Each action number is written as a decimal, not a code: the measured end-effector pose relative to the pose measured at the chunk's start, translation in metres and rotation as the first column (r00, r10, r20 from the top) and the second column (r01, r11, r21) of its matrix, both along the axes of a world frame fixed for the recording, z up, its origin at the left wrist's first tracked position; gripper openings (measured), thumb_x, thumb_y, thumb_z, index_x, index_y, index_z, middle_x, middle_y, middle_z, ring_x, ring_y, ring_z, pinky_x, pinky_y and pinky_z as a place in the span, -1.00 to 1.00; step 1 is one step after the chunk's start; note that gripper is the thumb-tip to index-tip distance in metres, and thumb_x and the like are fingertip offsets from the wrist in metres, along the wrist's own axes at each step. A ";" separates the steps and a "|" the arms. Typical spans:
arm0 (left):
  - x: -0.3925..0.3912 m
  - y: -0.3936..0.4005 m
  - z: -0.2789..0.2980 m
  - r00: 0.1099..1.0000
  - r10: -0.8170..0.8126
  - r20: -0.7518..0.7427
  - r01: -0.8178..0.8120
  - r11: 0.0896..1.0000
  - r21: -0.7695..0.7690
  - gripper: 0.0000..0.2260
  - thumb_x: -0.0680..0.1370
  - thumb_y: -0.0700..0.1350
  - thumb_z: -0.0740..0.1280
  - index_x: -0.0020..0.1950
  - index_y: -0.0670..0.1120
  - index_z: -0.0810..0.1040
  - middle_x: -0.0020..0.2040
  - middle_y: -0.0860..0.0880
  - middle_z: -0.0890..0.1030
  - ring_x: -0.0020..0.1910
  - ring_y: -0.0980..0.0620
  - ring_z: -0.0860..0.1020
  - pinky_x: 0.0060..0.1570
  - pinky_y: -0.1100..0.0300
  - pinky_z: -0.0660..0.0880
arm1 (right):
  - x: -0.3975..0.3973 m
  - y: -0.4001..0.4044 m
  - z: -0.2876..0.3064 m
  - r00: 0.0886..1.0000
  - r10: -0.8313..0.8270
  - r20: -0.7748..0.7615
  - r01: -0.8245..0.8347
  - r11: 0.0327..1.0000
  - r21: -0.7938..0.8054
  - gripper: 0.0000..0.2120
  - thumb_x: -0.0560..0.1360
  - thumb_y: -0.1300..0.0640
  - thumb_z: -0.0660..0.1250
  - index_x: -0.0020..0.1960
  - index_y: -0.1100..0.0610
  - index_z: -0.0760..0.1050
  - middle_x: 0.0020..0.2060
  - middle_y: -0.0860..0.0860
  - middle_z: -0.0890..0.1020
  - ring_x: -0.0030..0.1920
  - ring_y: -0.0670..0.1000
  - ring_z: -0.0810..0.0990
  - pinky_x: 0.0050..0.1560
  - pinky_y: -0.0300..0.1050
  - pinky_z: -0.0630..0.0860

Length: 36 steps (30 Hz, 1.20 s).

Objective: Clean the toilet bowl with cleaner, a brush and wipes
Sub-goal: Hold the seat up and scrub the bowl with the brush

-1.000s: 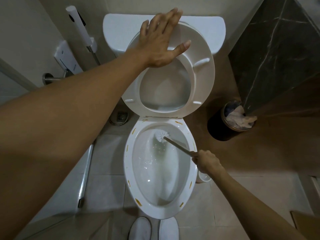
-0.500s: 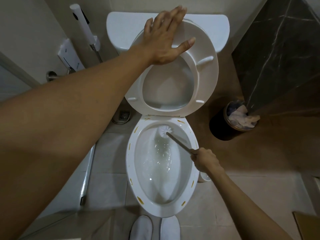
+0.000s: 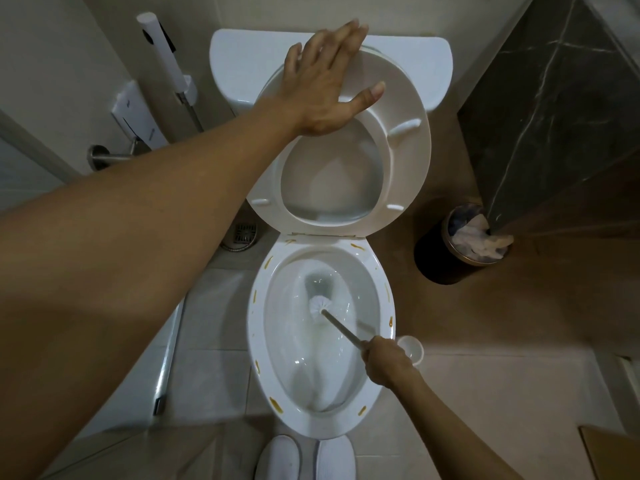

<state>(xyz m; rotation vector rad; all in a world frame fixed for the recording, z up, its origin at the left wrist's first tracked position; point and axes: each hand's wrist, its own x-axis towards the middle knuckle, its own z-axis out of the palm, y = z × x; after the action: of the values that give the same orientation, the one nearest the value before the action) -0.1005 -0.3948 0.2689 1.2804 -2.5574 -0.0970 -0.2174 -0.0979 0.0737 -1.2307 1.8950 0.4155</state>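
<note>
The white toilet bowl (image 3: 258, 344) stands below me with its seat (image 3: 405, 161) raised against the tank (image 3: 239, 64). Yellow-brown streaks dot the bowl's rim. My left hand (image 3: 325, 84) presses flat with straight fingers on the upper part of the raised seat. My right hand (image 3: 384, 362) grips the handle of the toilet brush (image 3: 341, 327) over the bowl's right rim. The brush's white head (image 3: 317, 306) sits inside the bowl, just below the drain opening.
A white brush holder (image 3: 414, 348) stands on the floor right of the bowl. A black waste bin (image 3: 436, 258) with crumpled paper sits by the dark marble wall. A bidet sprayer (image 3: 162, 53) hangs at left. A floor drain (image 3: 244, 233) lies beside the bowl. White slippers (image 3: 304, 459) show at the bottom.
The brush head has moved from the bowl's back wall down toward the drain. My right hand shifted slightly with it. My left hand stays pressed on the raised seat.
</note>
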 end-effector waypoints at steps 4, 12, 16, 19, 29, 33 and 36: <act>0.000 -0.001 -0.001 1.000 0.000 0.009 0.000 1.000 -0.007 -0.27 0.51 0.36 -0.07 0.57 -0.01 -0.10 0.57 -0.01 -0.06 0.54 -0.09 -0.05 0.45 -0.18 -0.11 | 0.005 0.010 0.001 1.000 0.025 0.008 -0.026 0.999 0.044 -0.72 0.62 0.10 0.15 0.25 0.21 0.45 0.08 0.10 0.60 -0.06 0.07 0.61 -0.09 -0.14 0.51; 0.000 -0.001 0.000 1.000 -0.005 0.010 0.005 1.000 -0.004 -0.27 0.52 0.35 -0.06 0.57 -0.02 -0.10 0.57 -0.02 -0.06 0.54 -0.10 -0.06 0.45 -0.17 -0.13 | 0.004 -0.018 0.000 0.999 0.013 0.042 -0.017 0.995 0.093 -0.73 0.60 0.18 0.15 0.24 0.25 0.44 -0.17 0.07 0.50 -0.24 0.04 0.54 -0.47 -0.26 0.37; 0.000 -0.001 -0.001 1.000 -0.008 0.007 0.008 1.000 -0.009 -0.26 0.51 0.36 -0.06 0.57 -0.02 -0.09 0.57 -0.02 -0.06 0.53 -0.11 -0.05 0.44 -0.18 -0.12 | 0.004 -0.012 -0.013 0.860 -0.459 0.222 0.424 0.886 0.188 -0.69 0.62 0.17 0.11 0.25 0.28 0.48 -0.42 0.06 0.39 -0.49 -0.01 0.36 -0.57 -0.31 0.26; 0.001 -0.002 -0.002 1.000 -0.010 -0.001 0.010 1.000 -0.010 -0.26 0.51 0.36 -0.06 0.57 -0.02 -0.09 0.57 -0.02 -0.05 0.53 -0.12 -0.05 0.44 -0.19 -0.11 | 0.001 0.009 -0.006 0.695 -0.648 0.310 0.586 0.761 0.277 -0.69 0.64 0.16 0.12 0.24 0.31 0.47 -0.51 0.03 0.30 -0.59 -0.06 0.28 -0.54 -0.31 0.22; 0.000 0.000 0.001 1.000 -0.009 -0.005 0.009 1.000 -0.004 -0.27 0.52 0.35 -0.05 0.57 -0.02 -0.09 0.57 -0.01 -0.05 0.53 -0.10 -0.05 0.45 -0.17 -0.11 | 0.019 0.011 -0.021 0.727 -0.609 0.318 0.582 0.791 0.185 -0.76 0.63 0.15 0.12 0.15 0.24 0.49 -0.46 0.03 0.43 -0.54 -0.05 0.40 -0.53 -0.23 0.33; 0.001 0.001 0.002 1.000 -0.003 -0.006 0.003 1.000 0.013 -0.29 0.54 0.34 -0.03 0.57 0.00 -0.11 0.57 0.01 -0.07 0.54 -0.08 -0.07 0.45 -0.16 -0.12 | 0.017 0.015 -0.011 0.859 -0.447 0.251 0.422 0.894 0.150 -0.76 0.63 0.16 0.08 0.17 0.25 0.43 -0.29 0.02 0.41 -0.42 -0.08 0.38 -0.44 -0.22 0.38; 0.000 0.002 0.001 1.000 0.000 -0.006 0.000 1.000 0.006 -0.30 0.55 0.33 -0.03 0.57 0.00 -0.11 0.57 0.01 -0.07 0.54 -0.09 -0.07 0.45 -0.16 -0.12 | 0.016 0.010 -0.003 0.909 -0.378 0.179 0.356 0.923 0.144 -0.79 0.62 0.18 0.10 0.15 0.25 0.42 -0.21 0.09 0.48 -0.48 -0.04 0.43 -0.56 -0.22 0.38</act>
<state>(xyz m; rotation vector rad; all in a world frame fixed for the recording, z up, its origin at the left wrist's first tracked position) -0.1001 -0.3932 0.2704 1.2799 -2.5539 -0.1087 -0.2011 -0.0877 0.0703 -0.7861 1.8472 0.1784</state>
